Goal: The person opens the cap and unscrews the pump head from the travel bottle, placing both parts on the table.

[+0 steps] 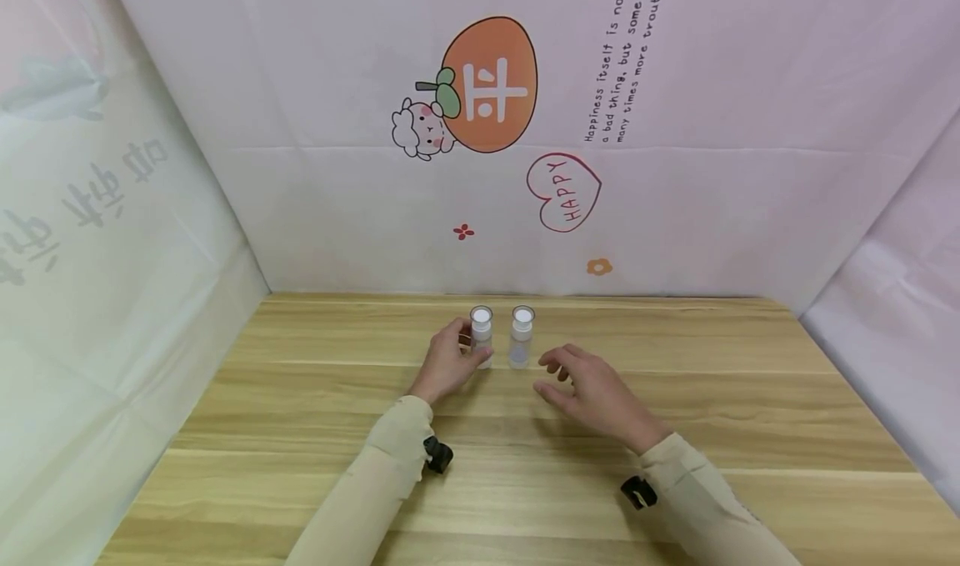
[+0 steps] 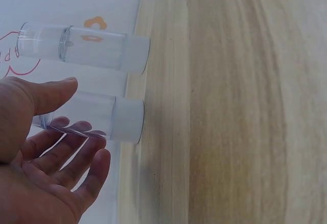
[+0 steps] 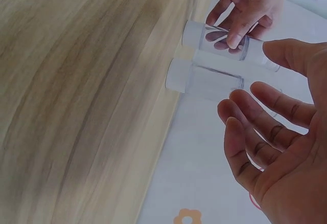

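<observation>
"What's around your hands?"

"Beyond them hangs a pale printed wall (image 1: 337,224); under them is a wood-grain table (image 1: 300,449). My left hand (image 1: 447,363) is at the left bottle (image 1: 482,333), and the right bottle (image 1: 521,337) stands between that hand and my right hand (image 1: 596,391)."

"Why stand the bottles that way?"

"Both are upright, white ends down. I'd judge those ends make the steadier footing. They're side by side with a slim gap, so each is close to one hand, with room for fingers around it."

"How are you holding the left one?"

"Thumb on the side nearer me, fingers curled behind it; they show through the clear body. That wrap suits a round, upright thing. How firmly I grip, I can't fairly tell: the clear wall muddles where the fingertips meet it."

"And the other hand?"

"It holds nothing. The fingers are loosely bent and spread from the thumb, the palm turned inward, the tips near the right bottle but short of touching it in the head view."

"Your arms?"

"Both stretch forward from my body in beige sleeves (image 1: 360,508), angled in toward the bottles, the right hand a little nearer me than the left."
</observation>
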A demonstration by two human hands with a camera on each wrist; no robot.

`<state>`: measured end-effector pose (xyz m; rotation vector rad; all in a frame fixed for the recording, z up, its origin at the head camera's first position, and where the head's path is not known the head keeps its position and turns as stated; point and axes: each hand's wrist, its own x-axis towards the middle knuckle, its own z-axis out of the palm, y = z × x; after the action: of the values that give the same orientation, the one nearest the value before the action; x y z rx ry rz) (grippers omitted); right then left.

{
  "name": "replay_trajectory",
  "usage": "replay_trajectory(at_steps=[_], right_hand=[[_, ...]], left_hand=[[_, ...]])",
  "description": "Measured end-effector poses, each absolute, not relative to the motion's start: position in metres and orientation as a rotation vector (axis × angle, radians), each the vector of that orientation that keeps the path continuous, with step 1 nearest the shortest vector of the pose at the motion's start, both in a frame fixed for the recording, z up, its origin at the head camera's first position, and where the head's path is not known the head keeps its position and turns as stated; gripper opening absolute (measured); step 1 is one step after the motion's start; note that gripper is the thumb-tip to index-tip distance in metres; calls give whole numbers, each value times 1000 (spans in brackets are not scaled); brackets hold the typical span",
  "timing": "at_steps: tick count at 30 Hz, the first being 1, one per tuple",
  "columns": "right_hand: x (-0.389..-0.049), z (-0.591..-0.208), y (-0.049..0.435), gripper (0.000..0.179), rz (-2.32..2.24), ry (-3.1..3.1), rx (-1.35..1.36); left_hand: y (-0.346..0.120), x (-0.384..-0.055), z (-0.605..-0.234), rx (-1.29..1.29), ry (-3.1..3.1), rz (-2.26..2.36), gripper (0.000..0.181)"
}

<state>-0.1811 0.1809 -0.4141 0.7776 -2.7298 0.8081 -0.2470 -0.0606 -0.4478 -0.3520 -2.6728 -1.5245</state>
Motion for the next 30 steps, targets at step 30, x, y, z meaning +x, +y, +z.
replay_trajectory(at_steps=[30], right_hand=[[-180,-414,178,29,831,-2747,764]], left_hand=[[-78,-222,-423,-420,-2660,-1359,39]])
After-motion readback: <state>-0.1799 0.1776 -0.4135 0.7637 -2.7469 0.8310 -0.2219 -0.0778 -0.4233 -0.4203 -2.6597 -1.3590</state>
